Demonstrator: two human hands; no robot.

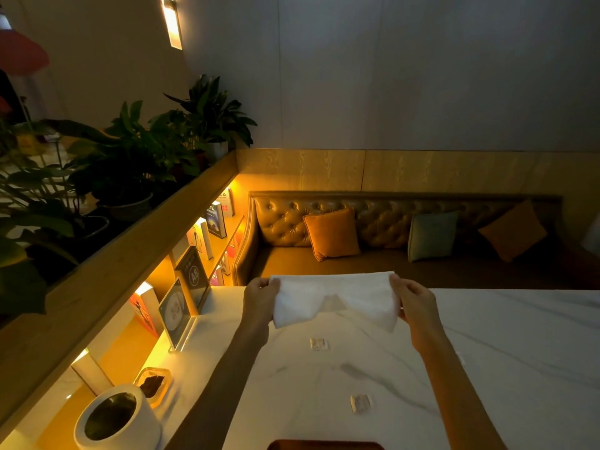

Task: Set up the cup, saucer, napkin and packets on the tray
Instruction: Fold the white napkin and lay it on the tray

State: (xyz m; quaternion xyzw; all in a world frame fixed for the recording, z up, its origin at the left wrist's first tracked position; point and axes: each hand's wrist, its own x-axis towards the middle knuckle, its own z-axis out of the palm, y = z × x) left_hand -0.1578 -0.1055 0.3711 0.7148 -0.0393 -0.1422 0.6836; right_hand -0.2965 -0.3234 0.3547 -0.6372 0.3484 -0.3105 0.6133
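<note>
A white napkin (334, 298) hangs stretched in the air above the marble table (503, 345). My left hand (259, 295) pinches its left end and my right hand (412, 298) pinches its right end. Two small packets lie flat on the table below: one (318, 344) under the napkin, the other (360, 403) nearer to me. A dark brown tray edge (324, 445) shows at the bottom of the view. No cup or saucer is in view.
At the table's left edge stand acrylic sign holders (177, 311), a small glass dish (152, 384) and a white round container (113, 417). Beyond the table is a tufted sofa (373, 228) with cushions. Book shelves and plants line the left.
</note>
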